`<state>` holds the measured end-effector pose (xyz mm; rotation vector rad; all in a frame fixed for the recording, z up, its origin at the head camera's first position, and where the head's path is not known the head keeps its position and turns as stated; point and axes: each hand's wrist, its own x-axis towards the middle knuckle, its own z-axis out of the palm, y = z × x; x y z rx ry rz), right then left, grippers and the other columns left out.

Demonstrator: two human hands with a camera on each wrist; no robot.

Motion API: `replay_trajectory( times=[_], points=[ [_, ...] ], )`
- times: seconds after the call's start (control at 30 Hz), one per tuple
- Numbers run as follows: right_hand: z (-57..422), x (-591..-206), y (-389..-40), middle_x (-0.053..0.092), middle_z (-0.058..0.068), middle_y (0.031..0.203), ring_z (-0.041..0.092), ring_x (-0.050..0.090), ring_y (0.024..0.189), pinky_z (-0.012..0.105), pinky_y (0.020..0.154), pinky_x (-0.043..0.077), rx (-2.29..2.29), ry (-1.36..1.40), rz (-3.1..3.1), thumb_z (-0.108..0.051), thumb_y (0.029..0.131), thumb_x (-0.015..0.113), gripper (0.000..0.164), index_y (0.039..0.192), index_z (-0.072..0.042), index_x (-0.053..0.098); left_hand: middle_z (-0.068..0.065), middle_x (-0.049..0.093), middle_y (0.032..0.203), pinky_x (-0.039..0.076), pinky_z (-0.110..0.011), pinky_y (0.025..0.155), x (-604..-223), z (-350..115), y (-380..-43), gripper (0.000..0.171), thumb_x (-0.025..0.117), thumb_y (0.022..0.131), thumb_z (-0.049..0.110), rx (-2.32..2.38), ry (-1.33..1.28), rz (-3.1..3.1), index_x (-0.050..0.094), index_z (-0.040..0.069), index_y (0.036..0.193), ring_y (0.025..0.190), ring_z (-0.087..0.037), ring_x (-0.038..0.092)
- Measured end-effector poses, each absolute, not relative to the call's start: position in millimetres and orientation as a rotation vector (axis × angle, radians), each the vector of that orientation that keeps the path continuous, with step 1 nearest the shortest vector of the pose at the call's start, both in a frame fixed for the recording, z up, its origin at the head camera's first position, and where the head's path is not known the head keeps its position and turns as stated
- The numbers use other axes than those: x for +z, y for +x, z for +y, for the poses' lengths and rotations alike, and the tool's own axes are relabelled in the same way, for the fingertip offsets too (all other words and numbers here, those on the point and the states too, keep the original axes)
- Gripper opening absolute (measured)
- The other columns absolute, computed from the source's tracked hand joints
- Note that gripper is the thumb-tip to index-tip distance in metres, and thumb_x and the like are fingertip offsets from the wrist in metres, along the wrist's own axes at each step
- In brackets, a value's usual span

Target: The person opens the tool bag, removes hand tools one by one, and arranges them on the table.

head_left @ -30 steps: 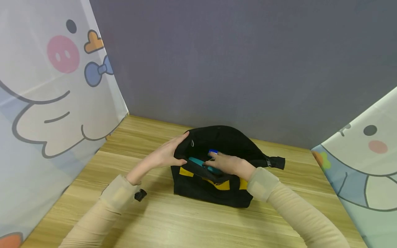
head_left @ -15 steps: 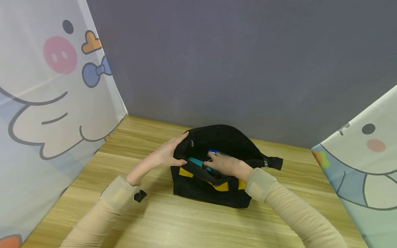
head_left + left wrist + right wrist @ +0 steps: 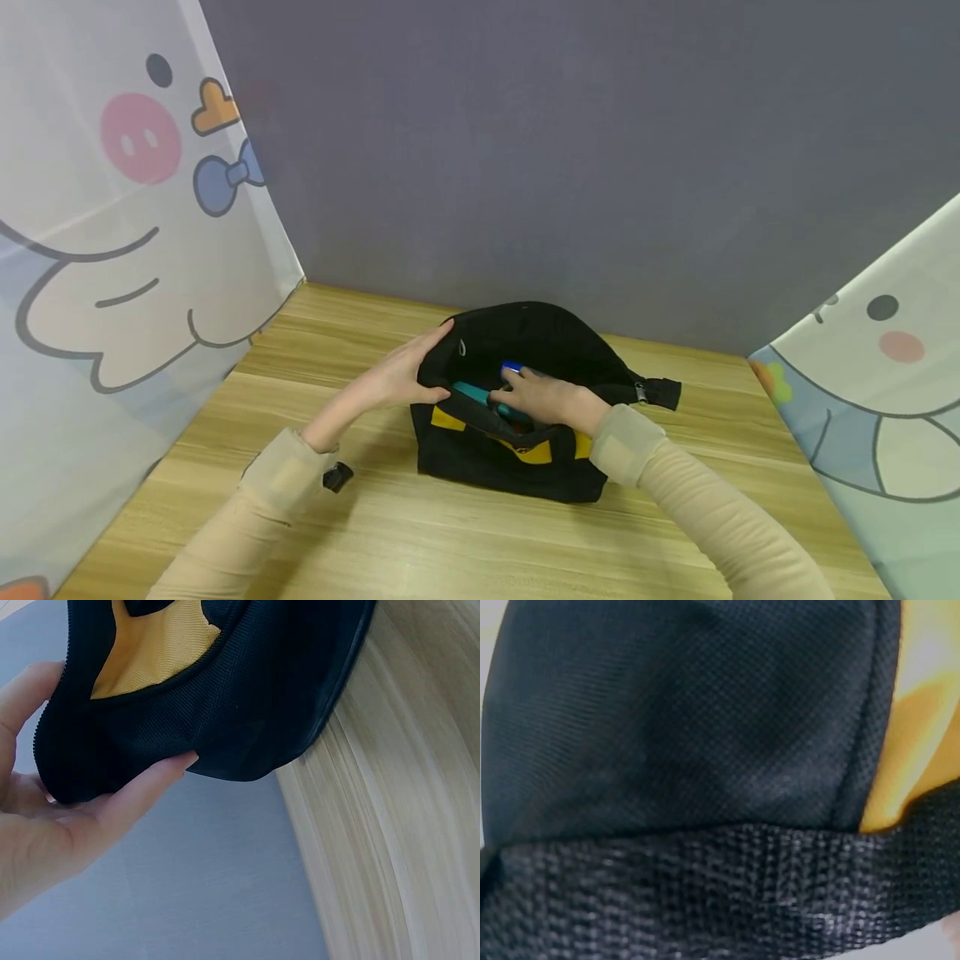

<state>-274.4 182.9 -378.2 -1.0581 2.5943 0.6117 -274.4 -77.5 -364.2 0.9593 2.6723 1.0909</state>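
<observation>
A black bag with yellow patches stands on the table, its zippered mouth spread wide. At the left end of that mouth, my left hand grips the rim; in the left wrist view the thumb presses the outer fabric and the fingers go behind the edge. My right hand reaches into the bag over the front rim. By its fingers lies a blue-ended item, and beside the thumb a long teal piece, perhaps a tool handle. What the right fingertips touch is hidden. Only bag fabric and a webbing strap fill the right wrist view.
A small black piece sits on the wooden table near the left wrist. The zipper's end tab sticks out at the bag's right. A grey panel rises behind, with cartoon-printed sheets at both sides.
The head view has shifted slightly. My right hand has settled a little within the bag, near the blue-ended item; the left hand keeps its hold on the rim.
</observation>
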Motion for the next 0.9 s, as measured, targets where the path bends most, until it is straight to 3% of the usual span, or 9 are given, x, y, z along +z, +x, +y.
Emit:
replay_trajectory(
  times=[0.23, 0.53, 0.9],
  points=[
    [185.1, -375.4, -276.9, 0.036, 0.008, 0.135, 0.024, 0.048, 0.11, 0.026, 0.071, 0.052, 0.51, -1.037, 2.603, -0.007, 0.087, 0.063, 0.066, 0.141, -0.032, 0.035, -0.014, 0.021, 0.156, 0.03, -0.057, 0.109, -365.6, -78.0, -275.7, 0.097, 0.073, 0.079, 0.02, 1.102, 0.968, 2.665, 0.011, 0.018, 0.152, 0.141, -0.037, 0.026],
    [188.3, -365.8, -282.3, 0.039, 0.004, 0.127, 0.017, 0.043, 0.102, 0.028, 0.08, 0.05, 0.354, -1.123, 2.647, -0.033, 0.074, 0.078, 0.082, 0.143, -0.031, 0.034, -0.016, 0.022, 0.156, 0.033, -0.058, 0.106, -367.9, -80.9, -278.8, 0.097, 0.073, 0.078, 0.02, 1.102, 0.989, 2.669, 0.01, 0.017, 0.153, 0.14, -0.039, 0.027],
    [185.0, -347.0, -280.9, 0.037, 0.005, 0.134, 0.019, 0.042, 0.109, 0.029, 0.084, 0.05, 0.317, -1.122, 2.658, -0.037, 0.071, 0.08, 0.089, 0.145, -0.03, 0.031, -0.012, 0.02, 0.157, 0.032, -0.056, 0.108, -367.7, -80.2, -278.2, 0.097, 0.072, 0.079, 0.022, 1.103, 0.95, 2.663, 0.01, 0.02, 0.153, 0.141, -0.036, 0.026]
  ],
)
